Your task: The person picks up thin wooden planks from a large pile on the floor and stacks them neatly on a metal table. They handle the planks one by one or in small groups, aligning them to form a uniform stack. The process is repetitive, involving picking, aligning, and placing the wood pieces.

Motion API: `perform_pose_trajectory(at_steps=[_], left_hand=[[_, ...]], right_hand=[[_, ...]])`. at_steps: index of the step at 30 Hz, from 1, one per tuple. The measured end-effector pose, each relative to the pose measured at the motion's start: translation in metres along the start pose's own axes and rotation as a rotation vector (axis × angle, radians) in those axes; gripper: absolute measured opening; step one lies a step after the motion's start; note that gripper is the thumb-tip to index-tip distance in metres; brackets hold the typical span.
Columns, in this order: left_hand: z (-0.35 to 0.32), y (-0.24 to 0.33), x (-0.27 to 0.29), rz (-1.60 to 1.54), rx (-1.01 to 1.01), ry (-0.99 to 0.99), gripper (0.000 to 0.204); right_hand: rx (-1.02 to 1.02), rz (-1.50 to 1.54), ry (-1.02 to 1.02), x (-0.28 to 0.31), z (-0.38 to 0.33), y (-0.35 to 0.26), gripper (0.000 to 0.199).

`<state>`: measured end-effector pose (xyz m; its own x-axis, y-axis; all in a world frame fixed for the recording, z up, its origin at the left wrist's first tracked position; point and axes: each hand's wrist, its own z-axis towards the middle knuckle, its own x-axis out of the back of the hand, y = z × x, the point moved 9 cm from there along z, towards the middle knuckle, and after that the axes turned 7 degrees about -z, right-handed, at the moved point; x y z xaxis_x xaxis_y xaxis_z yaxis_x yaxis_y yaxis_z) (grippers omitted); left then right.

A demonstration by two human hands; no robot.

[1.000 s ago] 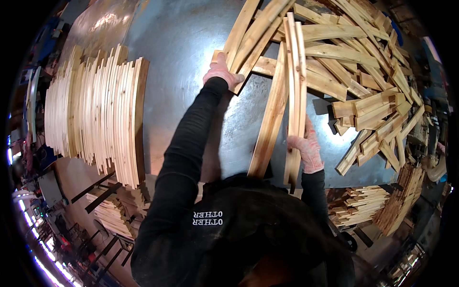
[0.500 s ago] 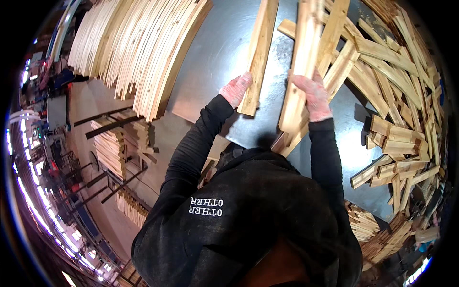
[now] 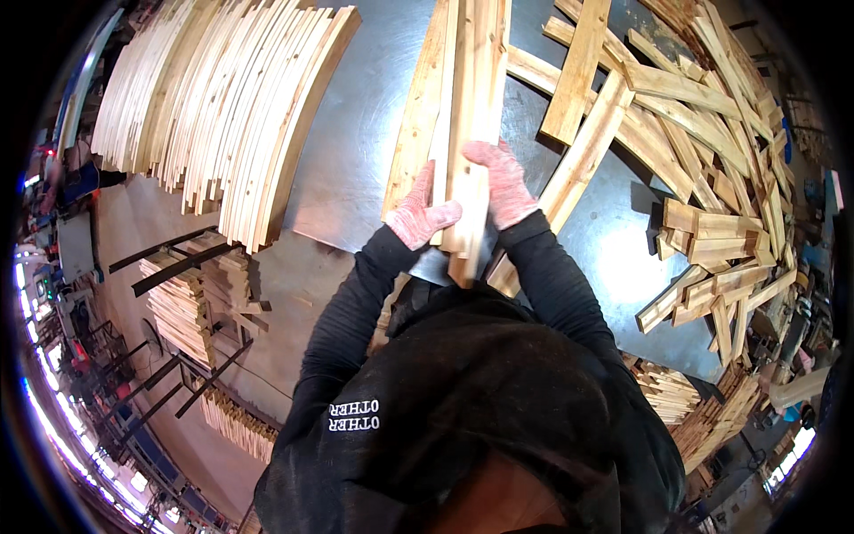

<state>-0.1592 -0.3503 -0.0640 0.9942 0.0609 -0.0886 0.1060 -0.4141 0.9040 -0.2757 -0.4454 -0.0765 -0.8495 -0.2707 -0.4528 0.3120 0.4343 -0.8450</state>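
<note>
Several long pale wooden boards (image 3: 476, 98) stand close together in front of me, their near ends toward my chest. My right hand (image 3: 505, 185), in a pinkish glove, is closed on the right side of these boards, thumb across the top. From the left, my left hand (image 3: 414, 214), gloved alike, grips the near end of the bunch with its thumb laid over it; some of its fingers are hidden. Another board (image 3: 416, 125) lies flat on the metal table just left of the bunch, partly covered by it.
A neat row of boards (image 3: 258, 116) stands at the table's left. Loose boards (image 3: 694, 133) lie crisscrossed on the right of the metal table (image 3: 334, 169), with short offcuts (image 3: 721, 236) nearer. Below left, a dark metal rack (image 3: 182, 258) holds stacked wood.
My right hand has carried its boards leftward, away from the loose pile. They are now beside the board at my left hand, and both hands grip the bunch.
</note>
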Motion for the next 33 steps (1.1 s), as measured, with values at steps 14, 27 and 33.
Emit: perform_pose_trajectory(at_steps=[14,27,33], left_hand=[[0.009,-0.024,-0.019,-0.389,0.143,-0.091,0.077],[-0.017,-0.02,0.0,-0.246,0.033,0.009,0.061],[-0.059,0.002,0.142,0.205,-0.02,0.344,0.055]], right_hand=[[-0.183,-0.106,0.087,0.016,0.008,0.019,0.05],[-0.197,0.082,-0.12,0.046,-0.001,0.0,0.036],[-0.055,-0.635,0.033,0.08,0.005,-0.128,0.04]])
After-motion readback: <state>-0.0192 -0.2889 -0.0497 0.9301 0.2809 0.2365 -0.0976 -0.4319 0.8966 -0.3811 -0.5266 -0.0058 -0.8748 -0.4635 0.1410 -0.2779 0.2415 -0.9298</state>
